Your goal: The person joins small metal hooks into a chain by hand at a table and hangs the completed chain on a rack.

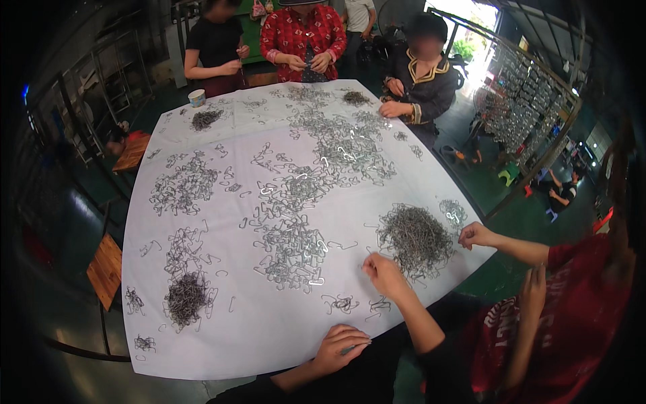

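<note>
Since those bent wire hooks point(416, 239) piled by the table's point(269, 337) near right edge look light, stiff and tangly, pinch one by its shank; right hand point(383, 273) fingers pinched over loose hooks, left hand point(340, 348) curled at the near edge, can't tell if holding anything.

Bare white surface point(269, 330) lies open along the near edge, between the small dark heap point(186, 296) at the left and the large grey heap point(414, 237) at the right. Farther in, tangled wire hooks point(293, 252) crowd the middle, and a co-worker's hand point(476, 234) blocks the right rim.
</note>
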The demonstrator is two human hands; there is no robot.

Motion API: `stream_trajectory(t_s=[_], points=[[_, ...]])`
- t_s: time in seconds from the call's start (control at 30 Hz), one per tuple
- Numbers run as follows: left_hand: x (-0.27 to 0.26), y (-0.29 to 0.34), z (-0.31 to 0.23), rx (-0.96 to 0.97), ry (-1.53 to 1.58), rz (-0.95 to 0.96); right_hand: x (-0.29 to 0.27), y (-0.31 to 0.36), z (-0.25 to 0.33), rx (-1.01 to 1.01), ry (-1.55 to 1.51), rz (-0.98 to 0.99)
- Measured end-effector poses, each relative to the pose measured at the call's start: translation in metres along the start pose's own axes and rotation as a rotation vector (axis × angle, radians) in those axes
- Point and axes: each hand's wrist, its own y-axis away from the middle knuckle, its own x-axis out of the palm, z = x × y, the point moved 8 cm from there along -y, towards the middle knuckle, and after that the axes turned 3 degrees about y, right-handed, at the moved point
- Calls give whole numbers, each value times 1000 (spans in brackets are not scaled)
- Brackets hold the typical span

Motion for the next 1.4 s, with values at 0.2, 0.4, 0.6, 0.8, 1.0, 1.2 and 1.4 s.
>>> stream_trajectory(t_s=[0.2, 0.4, 0.6, 0.8, 1.0, 1.2, 1.4], points=[[3, 1, 6, 18, -8, -78, 0, 123, 27, 352, -942, 160], [2, 3, 10, 0, -16, -38, 6, 176, 33, 449, -1093, 37], [-1, 4, 8, -10, -16, -56, 14, 181, 21, 470, -1041, -126], [0, 3, 7, 2, -21, -62, 18, 183, 18, 511, -1093, -180], [1, 2, 4, 30, -44, -51, 18, 186, 19, 476, -1147, -237], [3, 3, 3, 65, -46, -47, 13, 183, 22, 401, -1116, -282], [4, 4, 6, 40, -31, -33, 19, 189, 22, 408, -1100, -251]])
